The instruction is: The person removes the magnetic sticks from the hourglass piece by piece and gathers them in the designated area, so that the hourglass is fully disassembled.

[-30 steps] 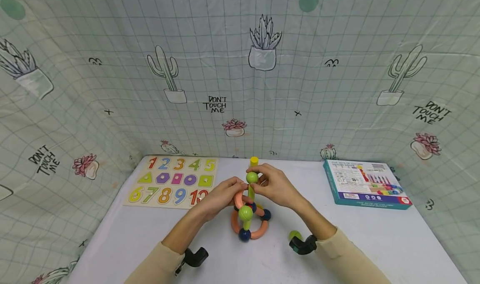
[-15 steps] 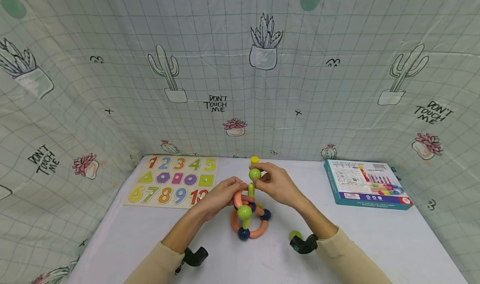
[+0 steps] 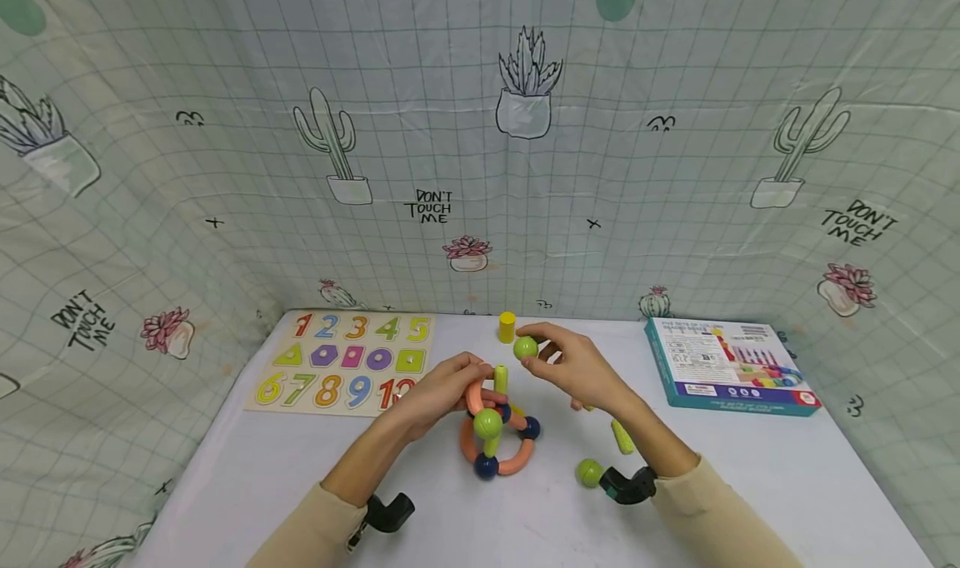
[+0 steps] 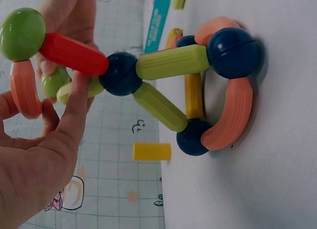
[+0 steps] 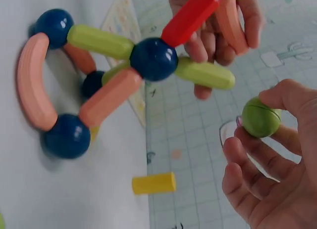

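Note:
My left hand (image 3: 446,389) holds the curved orange stick (image 4: 26,88) of a magnetic ball-and-stick model, one finger lying near the joint of its red stick (image 5: 190,19) and a light-green stick (image 5: 205,73). That green stick juts out from the upper navy ball (image 4: 121,73) with a bare end. Below, navy balls (image 3: 487,466) and curved orange sticks form a ring base on the table. Another green ball (image 4: 22,33) tops the red stick. My right hand (image 3: 573,368) pinches a loose green ball (image 5: 261,116) between thumb and fingers, apart from the model.
A yellow cylinder (image 3: 507,327) stands behind the model. To the right lie a green stick (image 3: 622,437) and a green ball (image 3: 589,472) near my right wrist camera. A number puzzle board (image 3: 341,360) lies back left, a toy box (image 3: 735,368) back right.
The right hand has drawn the green ball off the top of the light-green stick and away to the right. The left hand keeps its hold on the model.

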Available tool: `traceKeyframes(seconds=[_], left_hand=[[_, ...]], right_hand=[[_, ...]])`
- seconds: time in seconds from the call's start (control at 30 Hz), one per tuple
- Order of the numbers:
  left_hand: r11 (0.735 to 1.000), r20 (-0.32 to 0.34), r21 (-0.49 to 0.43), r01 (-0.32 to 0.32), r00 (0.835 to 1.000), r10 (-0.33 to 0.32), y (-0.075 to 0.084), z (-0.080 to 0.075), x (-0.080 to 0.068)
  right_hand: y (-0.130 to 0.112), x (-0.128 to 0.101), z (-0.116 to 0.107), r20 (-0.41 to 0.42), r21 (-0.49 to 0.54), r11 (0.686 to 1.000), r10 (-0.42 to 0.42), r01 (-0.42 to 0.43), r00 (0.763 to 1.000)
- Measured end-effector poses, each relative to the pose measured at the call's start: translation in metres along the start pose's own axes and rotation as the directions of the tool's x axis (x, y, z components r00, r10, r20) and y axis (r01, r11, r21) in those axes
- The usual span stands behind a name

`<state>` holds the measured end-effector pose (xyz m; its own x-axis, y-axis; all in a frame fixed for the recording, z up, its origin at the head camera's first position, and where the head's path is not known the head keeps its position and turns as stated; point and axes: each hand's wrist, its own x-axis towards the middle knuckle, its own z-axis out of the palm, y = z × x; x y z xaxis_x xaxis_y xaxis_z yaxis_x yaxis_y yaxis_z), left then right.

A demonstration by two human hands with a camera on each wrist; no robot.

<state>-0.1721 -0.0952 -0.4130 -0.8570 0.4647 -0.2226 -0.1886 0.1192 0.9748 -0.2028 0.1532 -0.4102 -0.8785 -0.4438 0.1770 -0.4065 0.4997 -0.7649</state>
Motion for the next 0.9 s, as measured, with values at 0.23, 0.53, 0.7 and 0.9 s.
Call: traceKeyframes(seconds=[0.23,0.53,0.7,0.9], left_hand=[[1.000,0.003,0.007,0.005,1.000,-0.005,0.002,0.000,0.001],[1.000,0.002,0.007,0.009,1.000,-0.009,0.001,0.000,-0.001],[1.000,-0.001,0.005,0.002,1.000,-0.002,0.000,-0.001,-0.002],[1.000,0.004,-0.003,0.006,1.000,-0.006,0.000,0.000,-0.002]], right_hand=[[0.021,-0.024,-0.021,0.120,-0.032,0.997,0.076,-0.073,0.990],[0.048,-0.058,-0.008,0.381,-0.122,0.991,0.098,-0.056,0.920],[0.051,-0.062,0.000,0.429,-0.130,0.986,0.154,-0.108,0.890],[0.050,-0.066,0.009,0.469,-0.132,0.982,0.180,-0.133,0.865]])
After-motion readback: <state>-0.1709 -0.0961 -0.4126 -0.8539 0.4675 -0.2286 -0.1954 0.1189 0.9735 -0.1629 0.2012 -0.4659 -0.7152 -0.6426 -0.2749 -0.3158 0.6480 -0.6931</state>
